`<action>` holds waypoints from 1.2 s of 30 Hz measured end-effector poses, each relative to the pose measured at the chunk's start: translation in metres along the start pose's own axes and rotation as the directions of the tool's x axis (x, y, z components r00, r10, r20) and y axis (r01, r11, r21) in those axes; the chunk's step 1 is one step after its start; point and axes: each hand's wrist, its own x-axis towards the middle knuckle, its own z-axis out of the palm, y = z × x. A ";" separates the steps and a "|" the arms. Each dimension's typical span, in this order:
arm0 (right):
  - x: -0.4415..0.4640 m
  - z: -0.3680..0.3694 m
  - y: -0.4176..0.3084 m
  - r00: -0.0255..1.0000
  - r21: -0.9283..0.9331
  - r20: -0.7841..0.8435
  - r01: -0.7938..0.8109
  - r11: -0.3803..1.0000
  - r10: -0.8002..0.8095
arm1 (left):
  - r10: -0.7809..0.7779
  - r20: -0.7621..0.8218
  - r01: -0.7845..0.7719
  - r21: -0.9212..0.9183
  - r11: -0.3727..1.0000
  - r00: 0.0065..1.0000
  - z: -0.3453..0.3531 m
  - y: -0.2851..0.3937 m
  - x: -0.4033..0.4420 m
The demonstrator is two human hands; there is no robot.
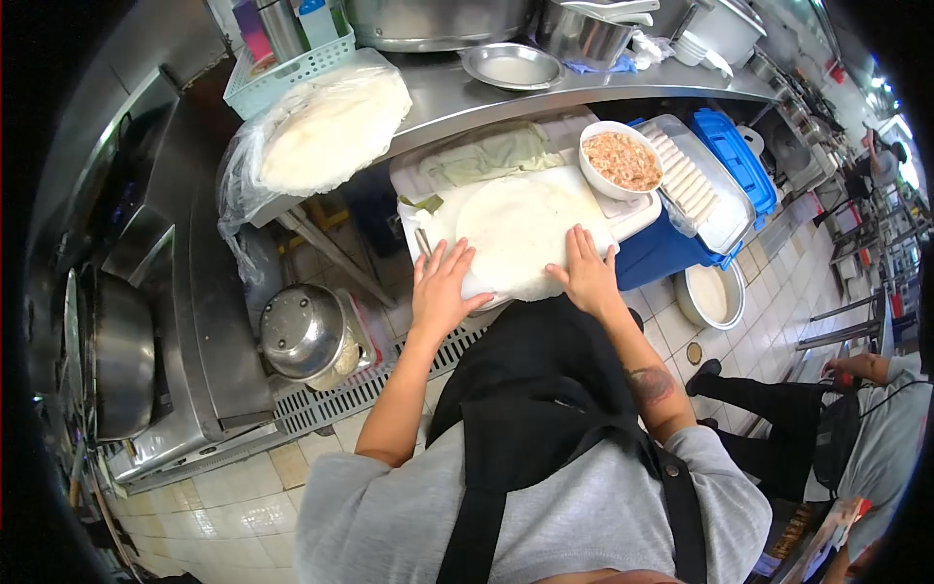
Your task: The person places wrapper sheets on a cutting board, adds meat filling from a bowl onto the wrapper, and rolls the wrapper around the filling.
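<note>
A thin round white wrapper lies flat on a white board in front of me. My left hand rests at its near left edge, fingers spread, holding nothing. On the near right edge lies my right hand, also flat with its fingers apart. A white bowl of orange-pink minced filling stands at the board's far right corner. Beside it, a clear tray carries several pale rolls. A green leaf-like scrap and a metal utensil handle lie at the board's left.
Stacked wrappers in plastic sit on the steel counter, left. A metal plate is farther back. A blue bin supports the tray. A pot of pale liquid is on the floor. Another person stands at right.
</note>
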 end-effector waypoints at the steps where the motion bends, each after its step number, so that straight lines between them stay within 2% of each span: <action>1: -0.001 -0.001 0.003 0.998 -0.001 -0.046 -0.035 0.999 0.035 | -0.001 0.004 0.001 0.005 1.000 1.000 0.000 0.000 0.000; 4: 0.012 -0.024 0.011 0.961 -0.199 0.087 -0.243 0.950 0.264 | 0.000 -0.001 0.000 0.000 1.000 1.000 -0.001 0.002 0.000; 5: 0.021 -0.060 -0.003 0.925 -0.235 0.216 -0.260 0.936 0.312 | -0.001 0.003 0.001 -0.005 1.000 1.000 -0.001 0.002 -0.001; 7: 0.050 -0.070 0.004 0.988 -0.118 -0.054 -0.148 0.982 0.142 | -0.008 0.002 0.008 -0.016 1.000 1.000 -0.001 0.002 0.000; 8: 0.065 -0.079 0.005 0.979 -0.076 -0.194 -0.075 0.994 0.059 | -0.006 0.009 0.006 -0.014 1.000 1.000 0.000 0.001 0.001; 9: 0.085 -0.089 0.002 0.914 0.021 -0.402 0.066 0.998 -0.051 | -0.008 0.017 0.008 -0.013 1.000 1.000 0.001 0.001 0.001; 10: 0.104 -0.106 -0.011 0.792 0.088 -0.597 0.224 0.971 -0.129 | -0.012 0.027 0.012 -0.011 1.000 1.000 0.001 0.000 0.000; 12: 0.128 -0.143 -0.042 0.609 0.033 -0.739 0.458 0.888 -0.287 | -0.013 0.020 0.014 -0.022 1.000 1.000 0.001 0.001 0.000; 14: 0.168 -0.147 -0.052 0.474 -0.118 -0.784 0.523 0.844 -0.402 | -0.011 0.016 0.011 -0.028 1.000 1.000 0.000 0.001 -0.001; 17: 0.212 -0.147 -0.053 0.584 -0.168 -0.646 0.518 0.838 -0.491 | -0.008 0.005 0.008 -0.035 0.999 1.000 -0.001 0.001 -0.001; 20: 0.228 -0.154 -0.053 0.778 -0.093 -0.424 0.472 0.877 -0.463 | -0.018 0.015 0.018 -0.027 0.999 1.000 -0.001 0.002 0.000; 23: 0.233 -0.156 -0.049 0.808 0.102 -0.460 0.459 0.883 -0.367 | -0.016 0.008 0.016 -0.020 1.000 1.000 0.001 0.001 0.000; 26: 0.210 -0.155 -0.042 0.545 0.059 -0.766 0.588 0.807 -0.341 | -0.013 -0.001 0.013 -0.001 1.000 1.000 0.004 0.000 0.000; 27: 0.194 -0.153 -0.039 0.506 0.067 -0.808 0.588 0.806 -0.302 | -0.011 -0.001 0.011 0.004 1.000 1.000 0.004 0.001 0.000; 29: 0.159 -0.130 -0.025 0.569 0.211 -0.799 0.568 0.796 -0.194 | -0.013 0.004 0.013 -0.005 1.000 1.000 0.003 0.002 -0.001; 31: 0.115 -0.086 -0.003 0.648 0.168 -0.731 0.477 0.863 -0.216 | -0.016 0.001 0.016 -0.004 1.000 1.000 0.002 0.002 0.001; 32: 0.085 -0.064 0.004 0.756 0.261 -0.632 0.415 0.871 -0.171 | -0.015 0.003 0.015 0.000 1.000 1.000 0.001 0.002 0.001; 33: 0.058 -0.044 0.009 0.814 0.323 -0.558 0.391 0.862 -0.160 | -0.011 0.007 0.011 0.004 1.000 1.000 0.001 0.003 0.001; 34: 0.028 -0.033 0.006 0.906 0.416 -0.414 0.276 0.867 -0.089 | -0.004 0.007 0.004 0.008 1.000 1.000 0.002 0.003 0.001; 35: 0.010 -0.011 0.017 0.914 0.387 -0.360 0.328 0.862 -0.186 | 0.001 0.006 -0.001 0.012 1.000 1.000 0.002 0.002 0.001; 36: -0.004 0.006 0.024 0.939 0.319 -0.232 0.321 0.891 -0.255 | 0.004 0.005 -0.004 0.018 1.000 1.000 0.002 0.002 0.001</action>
